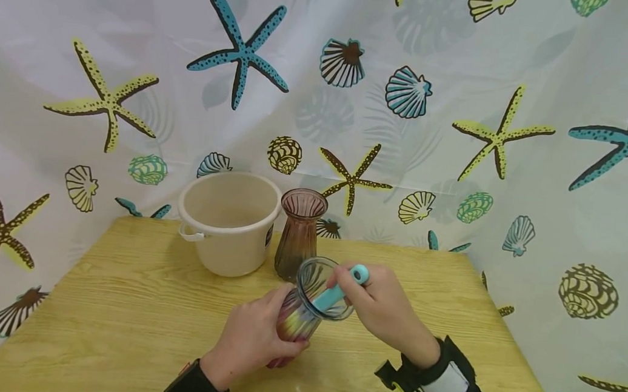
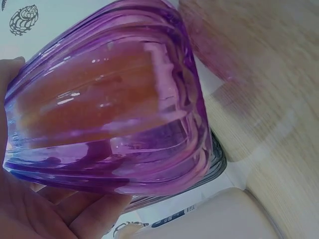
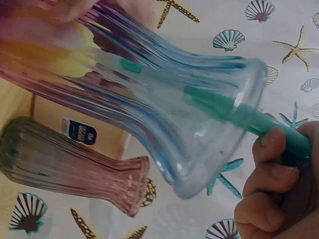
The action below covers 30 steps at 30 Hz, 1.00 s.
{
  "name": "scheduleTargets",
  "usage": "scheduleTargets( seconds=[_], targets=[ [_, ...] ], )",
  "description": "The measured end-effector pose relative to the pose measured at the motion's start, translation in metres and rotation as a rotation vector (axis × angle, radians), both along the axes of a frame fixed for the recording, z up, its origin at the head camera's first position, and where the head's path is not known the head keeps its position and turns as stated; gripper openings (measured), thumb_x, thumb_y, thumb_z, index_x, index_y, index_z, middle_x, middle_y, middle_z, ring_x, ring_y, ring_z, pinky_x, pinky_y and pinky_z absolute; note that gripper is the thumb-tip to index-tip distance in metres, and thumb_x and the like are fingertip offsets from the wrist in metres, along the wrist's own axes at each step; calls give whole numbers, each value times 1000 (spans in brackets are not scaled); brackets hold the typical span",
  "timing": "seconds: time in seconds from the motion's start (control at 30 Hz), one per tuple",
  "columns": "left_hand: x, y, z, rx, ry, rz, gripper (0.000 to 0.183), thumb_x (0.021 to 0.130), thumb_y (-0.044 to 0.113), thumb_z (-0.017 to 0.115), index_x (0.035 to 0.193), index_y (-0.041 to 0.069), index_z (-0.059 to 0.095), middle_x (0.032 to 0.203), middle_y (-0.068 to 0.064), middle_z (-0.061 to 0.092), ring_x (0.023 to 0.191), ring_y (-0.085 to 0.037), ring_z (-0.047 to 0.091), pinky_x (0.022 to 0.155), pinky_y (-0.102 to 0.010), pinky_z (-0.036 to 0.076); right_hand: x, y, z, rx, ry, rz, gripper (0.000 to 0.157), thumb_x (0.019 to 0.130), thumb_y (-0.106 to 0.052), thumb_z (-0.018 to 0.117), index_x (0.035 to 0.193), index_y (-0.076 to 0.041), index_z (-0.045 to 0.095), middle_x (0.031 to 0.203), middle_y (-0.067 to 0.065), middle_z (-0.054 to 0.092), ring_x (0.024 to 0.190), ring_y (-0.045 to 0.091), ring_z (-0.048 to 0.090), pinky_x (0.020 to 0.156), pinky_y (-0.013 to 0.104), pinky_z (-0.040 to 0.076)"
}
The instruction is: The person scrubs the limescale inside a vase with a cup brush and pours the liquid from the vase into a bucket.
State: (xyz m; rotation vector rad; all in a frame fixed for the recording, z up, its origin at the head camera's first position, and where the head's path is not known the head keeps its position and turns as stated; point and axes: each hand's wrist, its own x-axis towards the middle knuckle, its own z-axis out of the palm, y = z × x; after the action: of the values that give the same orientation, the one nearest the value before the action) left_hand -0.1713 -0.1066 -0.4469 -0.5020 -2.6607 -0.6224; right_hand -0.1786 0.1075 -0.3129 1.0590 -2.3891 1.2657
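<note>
My left hand grips a ribbed glass vase, tinted purple at its base and blue toward the flared mouth. The vase is tilted off the table, mouth toward the right. In my right hand is the teal handle of a bottle brush, which passes through the vase's mouth. The brush's head, yellow to orange through the tinted glass, sits deep inside the vase in the right wrist view. In the left wrist view, the fingers wrap under the glass, and the brush head shows as an orange-brown block.
Behind the hands stands a second ribbed vase, pinkish brown and upright. A cream bucket with a side handle is just left of it. All are on a wooden table, backed by a curtain printed with starfish and shells.
</note>
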Motion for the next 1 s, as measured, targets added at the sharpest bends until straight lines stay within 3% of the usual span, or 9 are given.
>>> scheduleTargets(
  seconds=[0.23,0.47,0.57,0.8,1.0],
  targets=[
    [-1,-1,0,1,-31,21,90,62,80,62,129,23,44,97,6,65,71,-8,57,56,-32,50,-3,12,6,-66,112,-42,30,98,-7,47,79,-15,69,59,-4,55,50,9,45,41,23,34],
    [0,0,-1,16,-7,8,86,60,72,70,126,22,46,93,5,66,68,-9,58,54,-32,50,2,14,13,-149,243,-15,30,95,-1,48,77,-13,68,55,-7,54,46,6,45,37,20,34],
    [0,0,-1,12,-6,10,86,61,75,68,126,23,45,92,7,65,67,-8,57,54,-30,50,2,13,12,-168,280,3,30,94,0,47,77,-12,68,54,-7,53,44,5,43,36,18,32],
    [0,0,-2,2,-9,15,88,62,81,60,127,24,45,93,6,66,67,-9,58,54,-31,50,-2,10,2,-122,228,-8,29,95,-2,48,78,-14,68,53,-8,47,44,6,37,37,18,26],
    [-1,2,0,6,-21,8,85,61,73,69,127,25,44,90,7,64,66,-8,56,51,-30,48,-7,4,-15,-4,177,-7,29,98,-10,48,78,-17,68,52,-9,39,43,5,29,41,18,24]
  ],
)
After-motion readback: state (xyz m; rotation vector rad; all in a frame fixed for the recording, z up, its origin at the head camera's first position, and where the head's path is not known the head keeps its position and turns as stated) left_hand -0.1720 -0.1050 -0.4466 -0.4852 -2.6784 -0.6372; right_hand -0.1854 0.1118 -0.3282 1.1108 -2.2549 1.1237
